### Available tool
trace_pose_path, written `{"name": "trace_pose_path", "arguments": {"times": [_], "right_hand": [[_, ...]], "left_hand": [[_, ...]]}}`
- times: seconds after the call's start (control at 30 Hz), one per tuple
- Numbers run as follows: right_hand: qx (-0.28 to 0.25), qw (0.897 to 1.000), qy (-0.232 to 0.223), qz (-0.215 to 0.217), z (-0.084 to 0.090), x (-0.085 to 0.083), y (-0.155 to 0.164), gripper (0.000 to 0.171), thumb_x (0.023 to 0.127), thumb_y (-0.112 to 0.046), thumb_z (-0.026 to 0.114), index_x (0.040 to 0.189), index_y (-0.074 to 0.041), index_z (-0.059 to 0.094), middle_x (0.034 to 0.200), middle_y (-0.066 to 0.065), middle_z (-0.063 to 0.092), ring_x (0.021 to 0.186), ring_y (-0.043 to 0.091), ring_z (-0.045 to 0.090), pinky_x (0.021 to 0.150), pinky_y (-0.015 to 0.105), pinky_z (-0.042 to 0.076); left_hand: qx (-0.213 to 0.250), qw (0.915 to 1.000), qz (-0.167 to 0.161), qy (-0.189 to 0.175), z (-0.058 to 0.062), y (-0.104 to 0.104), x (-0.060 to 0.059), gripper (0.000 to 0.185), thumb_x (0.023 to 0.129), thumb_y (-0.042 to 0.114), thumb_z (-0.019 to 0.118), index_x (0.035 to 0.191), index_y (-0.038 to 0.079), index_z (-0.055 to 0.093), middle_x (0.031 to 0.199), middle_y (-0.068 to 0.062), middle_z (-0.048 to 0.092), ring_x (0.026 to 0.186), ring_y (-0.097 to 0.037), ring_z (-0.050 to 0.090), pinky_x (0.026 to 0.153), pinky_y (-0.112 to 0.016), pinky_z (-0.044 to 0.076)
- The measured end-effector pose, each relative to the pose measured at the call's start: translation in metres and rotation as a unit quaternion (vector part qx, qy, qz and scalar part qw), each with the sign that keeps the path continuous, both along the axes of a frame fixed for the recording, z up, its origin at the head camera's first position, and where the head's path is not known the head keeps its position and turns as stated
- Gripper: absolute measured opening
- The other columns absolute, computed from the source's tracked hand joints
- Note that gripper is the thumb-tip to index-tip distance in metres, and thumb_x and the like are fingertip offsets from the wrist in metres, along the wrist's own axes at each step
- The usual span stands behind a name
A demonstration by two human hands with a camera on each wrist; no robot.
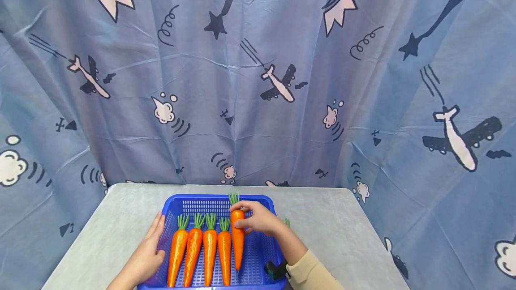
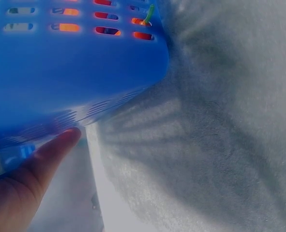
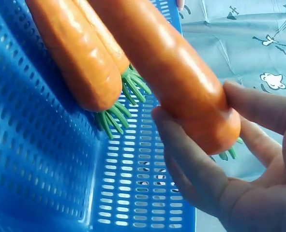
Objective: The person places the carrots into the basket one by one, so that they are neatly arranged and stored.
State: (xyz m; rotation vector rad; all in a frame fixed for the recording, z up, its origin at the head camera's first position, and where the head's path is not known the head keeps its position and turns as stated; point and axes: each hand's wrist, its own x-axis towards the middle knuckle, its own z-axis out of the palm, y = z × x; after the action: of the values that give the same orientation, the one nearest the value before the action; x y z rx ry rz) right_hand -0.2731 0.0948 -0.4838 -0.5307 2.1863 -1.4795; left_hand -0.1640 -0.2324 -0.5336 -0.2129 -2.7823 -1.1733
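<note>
A blue plastic basket [image 1: 258,258] with slotted walls stands on the table. Several orange carrots [image 1: 209,254] with green tops lie side by side in its left and middle part. My right hand [image 1: 259,217] pinches another carrot [image 1: 238,240] near its thick top end, thumb on one side and fingers on the other; its tip points toward me. In the right wrist view this carrot [image 3: 181,72] is above the basket floor, beside the others. My left hand [image 1: 147,254] lies with straight fingers along the basket's left wall; the thumb [image 2: 60,147] shows by the wall in the left wrist view.
Green leaves [image 1: 287,222] poke out just right of the basket, partly behind the right forearm. A grey table [image 1: 322,227] extends on both sides. Behind it hangs a blue curtain [image 1: 193,79] printed with planes. A black wrist device [image 1: 276,270] overlaps the basket's right side.
</note>
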Motion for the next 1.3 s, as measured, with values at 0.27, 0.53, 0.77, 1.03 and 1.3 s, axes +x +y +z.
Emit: {"name": "trace_pose_path", "arguments": {"times": [0.27, 0.53, 0.77, 1.03, 1.3], "right_hand": [[0.026, 0.999, -0.036, -0.006, -0.008, 0.002, -0.003, 0.037, 0.086, 0.001, 0.073, 0.122, -0.005, 0.068, 0.118, 0.018, 0.058, 0.091, 0.027, 0.066, 0.071, 0.054, 0.062], [0.072, 0.996, -0.044, -0.024, -0.017, 0.004, -0.006, 0.034, 0.084, 0.001, 0.075, 0.117, -0.007, 0.07, 0.108, 0.016, 0.062, 0.083, 0.027, 0.067, 0.064, 0.05, 0.063], [0.085, 0.994, -0.038, -0.052, -0.023, 0.005, -0.007, 0.035, 0.084, 0.004, 0.075, 0.117, -0.005, 0.069, 0.107, 0.018, 0.061, 0.081, 0.029, 0.066, 0.063, 0.051, 0.063], [0.117, 0.992, -0.026, -0.033, -0.027, 0.006, -0.012, 0.036, 0.081, 0.007, 0.076, 0.114, -0.005, 0.07, 0.102, 0.015, 0.062, 0.085, 0.029, 0.064, 0.063, 0.053, 0.062], [0.14, 0.989, -0.024, -0.042, -0.03, 0.009, -0.014, 0.035, 0.081, 0.008, 0.076, 0.112, -0.005, 0.07, 0.104, 0.015, 0.061, 0.087, 0.031, 0.063, 0.063, 0.055, 0.062]], "left_hand": [[-0.002, 0.9999, 0.004, 0.009, 0.0, -0.001, 0.001, 0.092, 0.075, -0.011, 0.06, 0.158, -0.007, 0.02, 0.167, -0.025, 0.011, 0.145, -0.054, 0.024, 0.104, -0.002, -0.001], [-0.004, 0.9999, 0.003, -0.012, 0.003, -0.001, 0.002, 0.091, 0.077, -0.01, 0.06, 0.158, -0.006, 0.018, 0.167, -0.024, 0.01, 0.147, -0.053, 0.021, 0.107, -0.009, 0.0], [0.004, 1.0, -0.003, -0.007, 0.004, 0.0, 0.001, 0.091, 0.077, -0.011, 0.061, 0.158, -0.008, 0.018, 0.167, -0.025, 0.01, 0.147, -0.055, 0.02, 0.102, -0.001, -0.002], [0.001, 0.9995, 0.005, -0.03, 0.005, 0.0, 0.001, 0.091, 0.078, -0.01, 0.058, 0.158, -0.006, 0.017, 0.168, -0.023, 0.007, 0.148, -0.053, 0.018, 0.119, -0.03, 0.008], [-0.001, 0.9998, 0.005, -0.02, 0.004, -0.001, 0.001, 0.091, 0.077, -0.01, 0.059, 0.158, -0.006, 0.018, 0.168, -0.023, 0.008, 0.148, -0.053, 0.019, 0.115, -0.02, 0.005]]}}
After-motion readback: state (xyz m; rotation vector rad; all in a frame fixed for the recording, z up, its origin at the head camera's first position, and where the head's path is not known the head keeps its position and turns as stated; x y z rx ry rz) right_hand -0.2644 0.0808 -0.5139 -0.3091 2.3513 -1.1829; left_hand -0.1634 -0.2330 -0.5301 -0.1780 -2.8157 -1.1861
